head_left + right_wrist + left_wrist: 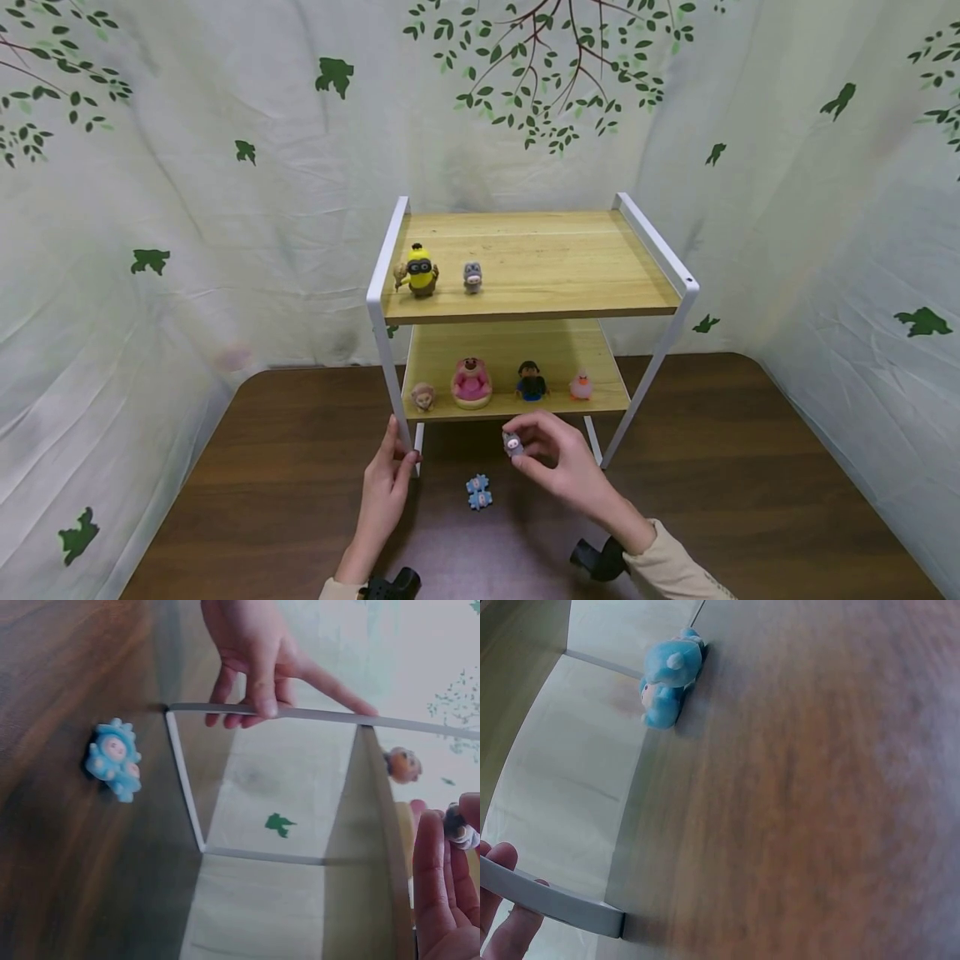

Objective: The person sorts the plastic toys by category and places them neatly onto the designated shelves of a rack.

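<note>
My right hand (pixel 566 471) pinches a small grey figurine (pixel 513 443) with a pale face between thumb and fingers, just in front of the lower shelf. With my left hand (pixel 385 490) I grip the white front-left leg (pixel 315 715) of a two-tier wooden shelf; in the right wrist view the thumb lies on one side, several fingertips on the other, and the index finger stretches along it. Between the hands, on the brown table, lies a pair of light-blue figurines (pixel 478 492) touching each other. They also appear in the left wrist view as blue figurines (pixel 673 664).
The upper board (pixel 540 258) carries a yellow goggled figure (pixel 422 273) and a grey figurine (pixel 472 277). On the lower board (pixel 442 343) stand a small beige figure (pixel 423 397), a pink bear (pixel 472 385), a dark-haired figure (pixel 531 382) and a pink duck (pixel 581 386).
</note>
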`<state>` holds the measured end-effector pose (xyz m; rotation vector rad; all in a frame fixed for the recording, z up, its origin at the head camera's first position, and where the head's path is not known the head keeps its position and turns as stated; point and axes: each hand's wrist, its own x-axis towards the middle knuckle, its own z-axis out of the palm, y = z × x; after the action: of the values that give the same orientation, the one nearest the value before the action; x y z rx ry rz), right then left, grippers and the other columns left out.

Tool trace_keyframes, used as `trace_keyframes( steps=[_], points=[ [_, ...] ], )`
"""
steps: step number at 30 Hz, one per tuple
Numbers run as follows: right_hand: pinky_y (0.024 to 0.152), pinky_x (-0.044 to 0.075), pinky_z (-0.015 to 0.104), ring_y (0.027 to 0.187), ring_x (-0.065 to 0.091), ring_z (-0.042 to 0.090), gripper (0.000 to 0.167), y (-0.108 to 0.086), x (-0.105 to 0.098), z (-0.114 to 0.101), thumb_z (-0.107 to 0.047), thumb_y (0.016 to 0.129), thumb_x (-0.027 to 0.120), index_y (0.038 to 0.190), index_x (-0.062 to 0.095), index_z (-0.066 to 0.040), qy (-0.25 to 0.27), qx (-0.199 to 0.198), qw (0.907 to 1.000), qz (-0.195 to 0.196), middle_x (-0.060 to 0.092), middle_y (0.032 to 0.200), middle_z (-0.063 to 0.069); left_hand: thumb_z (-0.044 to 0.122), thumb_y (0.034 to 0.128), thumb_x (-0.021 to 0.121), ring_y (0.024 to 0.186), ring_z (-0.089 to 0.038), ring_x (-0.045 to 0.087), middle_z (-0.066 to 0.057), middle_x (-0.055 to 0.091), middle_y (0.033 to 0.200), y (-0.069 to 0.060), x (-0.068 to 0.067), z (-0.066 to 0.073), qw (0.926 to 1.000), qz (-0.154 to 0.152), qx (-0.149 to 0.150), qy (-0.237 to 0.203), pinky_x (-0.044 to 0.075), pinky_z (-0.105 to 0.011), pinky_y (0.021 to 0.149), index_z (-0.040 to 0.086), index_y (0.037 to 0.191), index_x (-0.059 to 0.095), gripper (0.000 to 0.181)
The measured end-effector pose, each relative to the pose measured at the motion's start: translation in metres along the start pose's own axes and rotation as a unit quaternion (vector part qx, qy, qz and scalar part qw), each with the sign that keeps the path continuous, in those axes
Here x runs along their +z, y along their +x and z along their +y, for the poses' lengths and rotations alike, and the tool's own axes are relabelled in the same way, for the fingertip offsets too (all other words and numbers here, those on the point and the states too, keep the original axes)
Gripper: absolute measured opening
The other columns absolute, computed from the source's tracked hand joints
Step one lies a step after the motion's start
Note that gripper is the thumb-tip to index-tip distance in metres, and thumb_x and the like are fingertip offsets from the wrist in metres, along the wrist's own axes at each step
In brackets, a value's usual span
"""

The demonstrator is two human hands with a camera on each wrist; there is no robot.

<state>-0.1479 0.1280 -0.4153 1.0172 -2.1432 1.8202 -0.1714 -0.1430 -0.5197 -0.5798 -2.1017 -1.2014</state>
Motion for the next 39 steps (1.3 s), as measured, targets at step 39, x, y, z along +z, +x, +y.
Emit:
trace_keyframes(
  steps=[39],
  points=[
    [0.077, 0.053, 0.032, 0.091, 0.061, 0.021, 0.036, 0.038, -0.031, -0.054, 0.018, 0.08, 0.066, 0.112, 0.057, 0.003, -0.043, -0.07, 0.9965, 0.016, 0.059, 0.104, 0.013, -0.019, 0.0802, 0.062, 0.052, -0.017, 0.051, -0.008, 0.054, 0.082, 0.0, 0.0, 0.002, 1.0, 0.0, 0.0, -0.005, 0.04, -0.017, 0.051, 0.014, 0.152, 0.02, 0.09]
  ],
)
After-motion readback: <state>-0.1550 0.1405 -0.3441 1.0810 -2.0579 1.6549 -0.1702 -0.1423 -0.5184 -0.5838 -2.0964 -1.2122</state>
